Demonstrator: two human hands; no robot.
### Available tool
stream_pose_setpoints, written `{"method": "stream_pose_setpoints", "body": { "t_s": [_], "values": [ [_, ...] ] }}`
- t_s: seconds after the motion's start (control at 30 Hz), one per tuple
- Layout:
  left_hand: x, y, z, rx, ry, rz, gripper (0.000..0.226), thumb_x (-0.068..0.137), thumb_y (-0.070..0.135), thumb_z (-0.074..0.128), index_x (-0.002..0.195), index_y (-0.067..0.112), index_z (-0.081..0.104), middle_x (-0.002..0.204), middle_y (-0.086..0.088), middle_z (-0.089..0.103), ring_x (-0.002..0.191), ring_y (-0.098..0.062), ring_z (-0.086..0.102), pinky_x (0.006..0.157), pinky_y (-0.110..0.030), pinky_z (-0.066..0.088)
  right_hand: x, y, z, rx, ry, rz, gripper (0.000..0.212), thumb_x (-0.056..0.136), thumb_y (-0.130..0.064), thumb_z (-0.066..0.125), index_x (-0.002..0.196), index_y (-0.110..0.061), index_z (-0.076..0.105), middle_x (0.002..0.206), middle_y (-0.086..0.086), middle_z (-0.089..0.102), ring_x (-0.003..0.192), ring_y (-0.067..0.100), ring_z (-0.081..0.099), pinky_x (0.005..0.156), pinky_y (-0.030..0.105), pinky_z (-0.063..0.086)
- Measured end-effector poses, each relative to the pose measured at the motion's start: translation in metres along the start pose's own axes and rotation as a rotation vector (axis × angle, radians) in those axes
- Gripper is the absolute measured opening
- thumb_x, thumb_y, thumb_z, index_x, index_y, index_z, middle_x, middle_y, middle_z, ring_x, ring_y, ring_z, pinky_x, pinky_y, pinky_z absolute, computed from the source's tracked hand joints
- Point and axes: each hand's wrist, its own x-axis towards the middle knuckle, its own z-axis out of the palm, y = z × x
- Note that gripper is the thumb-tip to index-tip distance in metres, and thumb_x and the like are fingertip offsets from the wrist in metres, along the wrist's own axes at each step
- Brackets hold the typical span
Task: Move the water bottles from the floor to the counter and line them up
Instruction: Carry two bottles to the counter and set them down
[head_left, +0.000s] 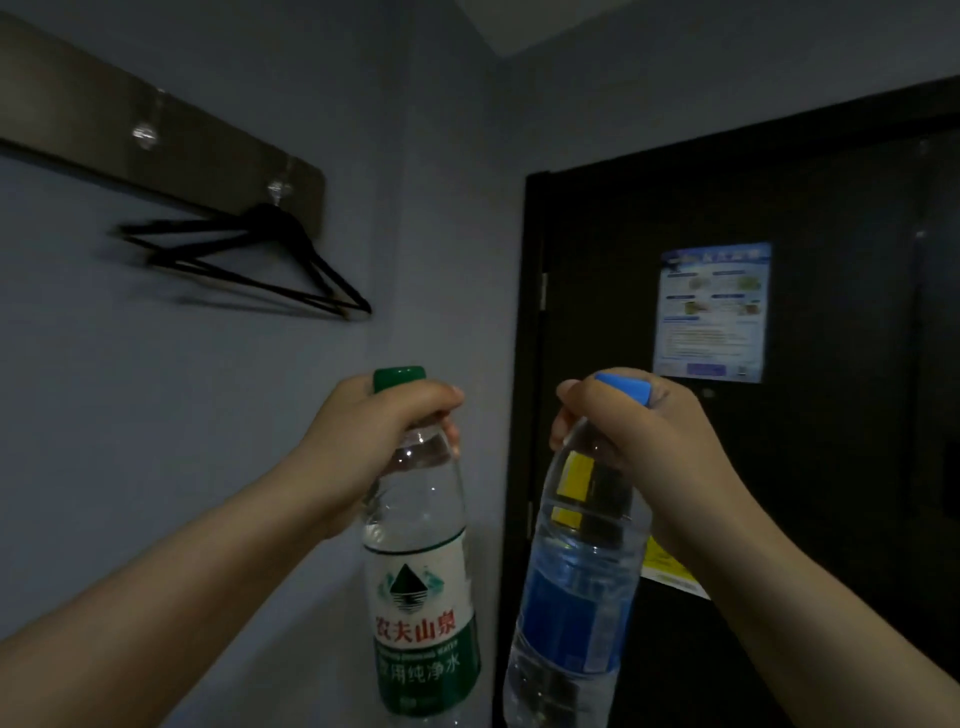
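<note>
left hand (387, 415): clenched on neck of green bottle (421, 561), lower centre, in air.
right hand (618, 421): clenched on neck of blue bottle (576, 571), just beside.
risk: neck-only hold, bottles could swing & knock or slip; counter not in view.

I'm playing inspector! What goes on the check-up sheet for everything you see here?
Surface: nothing seen; no counter or floor is in view.
Job's things: green-capped water bottle and blue-capped water bottle, both held up in the air, side by side and apart.
Clutter: black hangers hanging from a hook rail.
Hands: left hand grips the green-capped bottle's neck; right hand grips the blue-capped bottle's neck.
Cables: nothing seen.
Surroundings: grey wall, dark door with a blue notice on it; the room is dim.
</note>
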Motion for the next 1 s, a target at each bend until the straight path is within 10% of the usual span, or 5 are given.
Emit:
{"method": "stream_pose_setpoints", "body": {
  "t_s": [1.0],
  "values": [
    [-0.274,0.155,-0.258,0.626,1.009,-0.048,0.017,0.081,0.012,0.066,0.068,0.003,0.063,0.065,-0.012,0.066,0.055,-0.014,0.064,0.050,-0.014,0.049,-0.089,-0.108,0.386,0.797,-0.801,-0.163,0.018,0.081,-0.011,0.062,0.067,0.000,0.063,0.058,-0.003,0.065,0.052,-0.002,0.057,0.052,0.007,0.044]
  ]
}}
